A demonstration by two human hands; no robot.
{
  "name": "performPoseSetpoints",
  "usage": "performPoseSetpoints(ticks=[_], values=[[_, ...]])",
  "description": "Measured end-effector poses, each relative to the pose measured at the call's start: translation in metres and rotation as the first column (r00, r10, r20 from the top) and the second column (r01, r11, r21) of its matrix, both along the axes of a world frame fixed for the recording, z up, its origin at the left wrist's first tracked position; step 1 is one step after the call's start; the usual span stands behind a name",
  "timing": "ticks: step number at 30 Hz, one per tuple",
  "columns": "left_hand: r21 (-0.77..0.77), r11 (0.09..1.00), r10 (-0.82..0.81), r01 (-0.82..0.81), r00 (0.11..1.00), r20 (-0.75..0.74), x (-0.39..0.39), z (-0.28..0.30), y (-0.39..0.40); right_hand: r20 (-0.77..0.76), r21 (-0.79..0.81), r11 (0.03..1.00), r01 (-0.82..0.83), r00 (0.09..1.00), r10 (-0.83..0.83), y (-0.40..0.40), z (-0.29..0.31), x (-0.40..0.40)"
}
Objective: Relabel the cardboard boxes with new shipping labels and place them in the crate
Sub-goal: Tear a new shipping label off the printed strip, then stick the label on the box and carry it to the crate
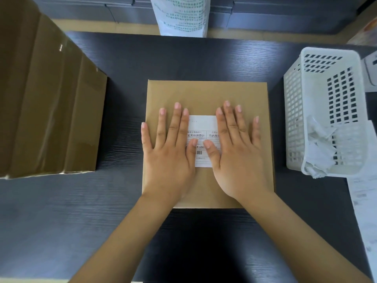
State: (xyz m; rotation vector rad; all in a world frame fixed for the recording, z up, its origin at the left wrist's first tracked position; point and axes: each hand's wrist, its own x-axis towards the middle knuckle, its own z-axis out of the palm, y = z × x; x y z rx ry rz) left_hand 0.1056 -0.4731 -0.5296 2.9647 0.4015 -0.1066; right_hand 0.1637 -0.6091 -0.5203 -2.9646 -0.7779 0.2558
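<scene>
At the middle of the dark wood-grain table, a flat cardboard box is laid with its broad face up. A white shipping label is stuck on that face, roughly central; printed text boxes and a small barcode can be read between the two thumbs. The label is flanked and partly covered by both hands. The left hand is pressed flat on the box, fingers straight and slightly spread, the index finger and thumb overlapping the label's left edge. The right hand is pressed flat likewise, fingers straight, its index finger and thumb lying on the label's right part. Nothing is gripped by either hand; both thumb tips are brought close together over the lower half of the label.

To the left of the box, well apart, a large open carton with glossy brown inner walls is recorded. To the right, a white perforated plastic basket is set on the table, with crumpled white paper scraps inside at its near end. Sheets of printed paper are noted at the right edge, just beside the basket. Beyond the far table edge, a white bag with green print is seen upright.
</scene>
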Motion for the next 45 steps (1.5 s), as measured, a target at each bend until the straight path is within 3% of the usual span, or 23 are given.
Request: performPoseSetpoints(ticks=[6,9,13,16,18,19,21,23,25,28,34,40,45], values=[[-0.041,0.999,0.004,-0.005,0.999,-0.039,0.002,0.005,0.002,-0.028,0.024,1.000,0.001,1.000,0.000,-0.002,0.000,0.000],[-0.148,0.989,0.020,-0.020,1.000,0.005,0.001,0.007,0.011,0.014,0.046,0.999,-0.028,1.000,0.027,-0.010,-0.001,0.005],[-0.278,0.960,-0.018,0.044,0.995,0.097,-0.006,0.004,0.026,0.040,0.083,0.995,0.057,0.997,-0.061,-0.013,-0.006,0.005],[-0.430,0.903,0.114,-0.025,0.977,0.181,-0.007,0.001,0.032,0.090,0.141,0.985,0.097,0.990,-0.110,-0.014,-0.005,0.004],[-0.584,0.797,0.291,-0.154,0.945,0.149,-0.009,-0.003,0.039,0.104,0.296,0.935,0.194,0.967,-0.233,-0.020,-0.001,0.005],[-0.680,0.695,0.386,-0.234,0.919,0.079,-0.010,-0.004,0.044,0.074,0.382,0.888,0.258,0.949,-0.308,-0.025,0.002,0.005],[-0.826,0.434,0.491,-0.361,0.863,-0.119,-0.013,-0.005,0.051,-0.122,0.498,0.758,0.421,0.900,-0.419,-0.033,0.005,0.004],[-0.890,0.251,0.459,-0.382,0.856,-0.238,-0.017,-0.008,0.053,-0.353,0.506,0.638,0.580,0.814,-0.460,-0.040,0.004,0.002],[-0.917,0.162,0.428,-0.364,0.863,-0.267,-0.018,-0.010,0.052,-0.528,0.463,0.545,0.698,0.712,-0.463,-0.043,0.005,0.004],[-0.936,0.074,0.435,-0.343,0.856,-0.279,-0.020,-0.006,0.048,-0.636,0.382,0.512,0.770,0.620,-0.459,-0.045,0.003,0.011],[-0.947,0.068,0.416,-0.313,0.872,-0.258,-0.029,0.023,0.052,-0.672,0.421,0.394,0.817,0.573,-0.470,-0.050,0.015,-0.009],[-0.949,0.173,0.309,-0.264,0.929,-0.203,-0.033,0.081,0.050,-0.716,0.455,0.194,0.869,0.487,-0.500,-0.066,0.057,-0.050],[-0.960,0.228,0.123,-0.163,0.983,-0.138,-0.036,0.128,0.009,-0.698,0.497,0.033,0.867,0.422,-0.579,-0.114,0.100,-0.099]])
